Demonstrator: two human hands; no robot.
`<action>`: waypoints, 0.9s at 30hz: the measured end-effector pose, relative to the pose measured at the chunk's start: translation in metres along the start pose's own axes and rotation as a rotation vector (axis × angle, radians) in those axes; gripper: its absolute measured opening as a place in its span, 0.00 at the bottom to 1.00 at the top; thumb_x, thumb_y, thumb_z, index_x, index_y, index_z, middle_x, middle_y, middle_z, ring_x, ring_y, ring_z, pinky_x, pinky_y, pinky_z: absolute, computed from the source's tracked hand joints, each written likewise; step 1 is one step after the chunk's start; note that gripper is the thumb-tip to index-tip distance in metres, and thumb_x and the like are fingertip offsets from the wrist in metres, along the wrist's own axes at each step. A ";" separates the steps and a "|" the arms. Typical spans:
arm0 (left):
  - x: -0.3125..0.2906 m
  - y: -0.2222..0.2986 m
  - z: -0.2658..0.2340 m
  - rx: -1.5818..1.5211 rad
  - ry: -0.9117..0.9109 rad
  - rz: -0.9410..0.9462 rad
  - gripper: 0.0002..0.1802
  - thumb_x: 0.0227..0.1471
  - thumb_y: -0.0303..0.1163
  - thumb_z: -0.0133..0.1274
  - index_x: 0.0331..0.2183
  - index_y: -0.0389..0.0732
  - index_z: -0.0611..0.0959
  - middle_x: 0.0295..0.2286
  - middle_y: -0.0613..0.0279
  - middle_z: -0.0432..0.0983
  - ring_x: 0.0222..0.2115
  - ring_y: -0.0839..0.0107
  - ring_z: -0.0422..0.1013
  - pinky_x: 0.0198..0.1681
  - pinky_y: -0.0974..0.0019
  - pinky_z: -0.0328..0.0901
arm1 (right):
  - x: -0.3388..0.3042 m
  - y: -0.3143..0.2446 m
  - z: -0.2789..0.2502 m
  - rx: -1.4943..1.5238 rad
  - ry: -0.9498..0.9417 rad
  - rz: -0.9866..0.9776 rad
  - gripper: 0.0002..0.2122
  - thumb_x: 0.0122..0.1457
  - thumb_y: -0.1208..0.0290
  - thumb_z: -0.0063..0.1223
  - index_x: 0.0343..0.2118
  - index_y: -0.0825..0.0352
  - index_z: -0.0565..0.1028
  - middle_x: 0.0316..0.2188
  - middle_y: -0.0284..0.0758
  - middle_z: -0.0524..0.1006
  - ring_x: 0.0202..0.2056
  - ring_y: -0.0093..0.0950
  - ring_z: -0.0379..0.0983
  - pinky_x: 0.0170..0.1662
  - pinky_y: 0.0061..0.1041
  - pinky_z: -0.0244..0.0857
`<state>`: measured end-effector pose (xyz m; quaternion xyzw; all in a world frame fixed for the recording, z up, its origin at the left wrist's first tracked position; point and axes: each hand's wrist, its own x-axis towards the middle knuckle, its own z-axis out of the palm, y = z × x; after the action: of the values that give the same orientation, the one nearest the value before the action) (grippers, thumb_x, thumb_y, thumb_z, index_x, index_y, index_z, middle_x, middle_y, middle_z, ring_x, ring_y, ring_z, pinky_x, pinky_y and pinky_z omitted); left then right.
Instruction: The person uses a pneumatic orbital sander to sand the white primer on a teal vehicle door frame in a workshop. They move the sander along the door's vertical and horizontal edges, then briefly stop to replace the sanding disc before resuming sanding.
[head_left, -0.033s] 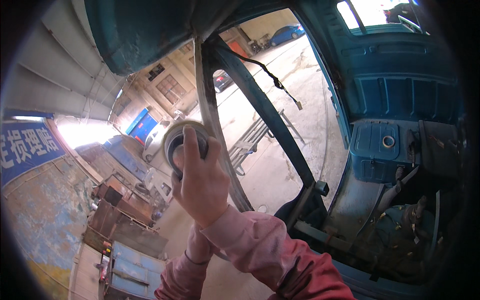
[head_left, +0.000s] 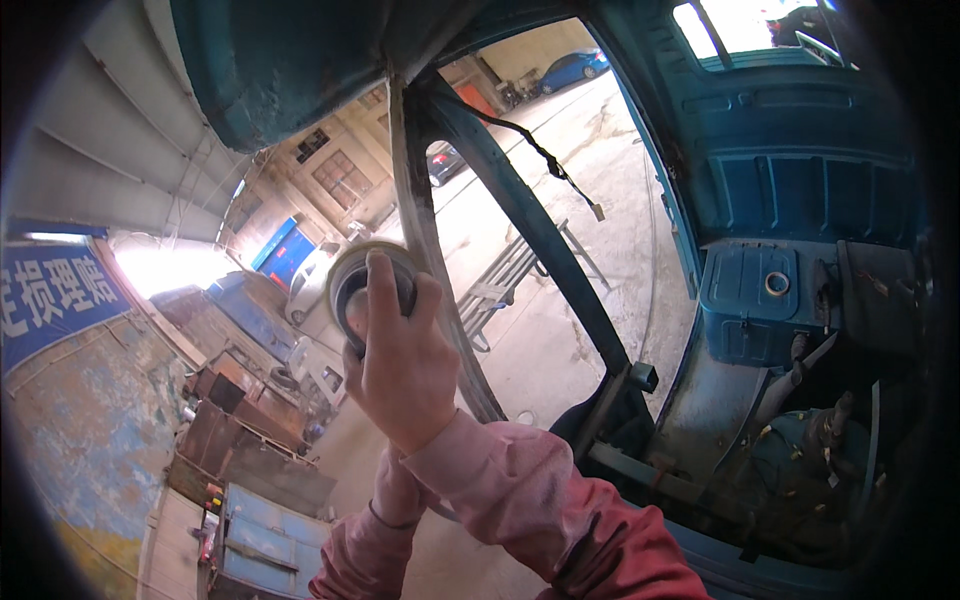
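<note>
Practically nothing has shifted since the earlier frame: the right hand (head_left: 405,370) curls its fingers around a round dark-grey tool with a pale rim (head_left: 346,282), beside the worn metal pillar (head_left: 422,230) ahead of it. Below, the left hand (head_left: 398,490) is half-hidden, its grip impossible to tell.

The right sleeve (head_left: 515,490) hides the fingers of the left hand (head_left: 394,490).
</note>
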<state>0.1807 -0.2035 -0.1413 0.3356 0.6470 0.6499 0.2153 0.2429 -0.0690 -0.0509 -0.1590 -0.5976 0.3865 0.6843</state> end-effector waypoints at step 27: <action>0.021 0.065 0.026 -0.078 -0.237 -0.057 0.40 0.70 0.60 0.32 0.66 0.37 0.60 0.62 0.49 0.65 0.61 0.54 0.65 0.65 0.50 0.62 | 0.042 -0.014 0.011 -0.035 0.025 -0.003 0.42 0.48 0.75 0.67 0.66 0.62 0.56 0.51 0.52 0.65 0.41 0.51 0.79 0.36 0.39 0.79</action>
<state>0.1946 -0.1748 -0.0757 0.3828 0.6006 0.6240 0.3217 0.2369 -0.0503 -0.0093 -0.1747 -0.5959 0.3732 0.6892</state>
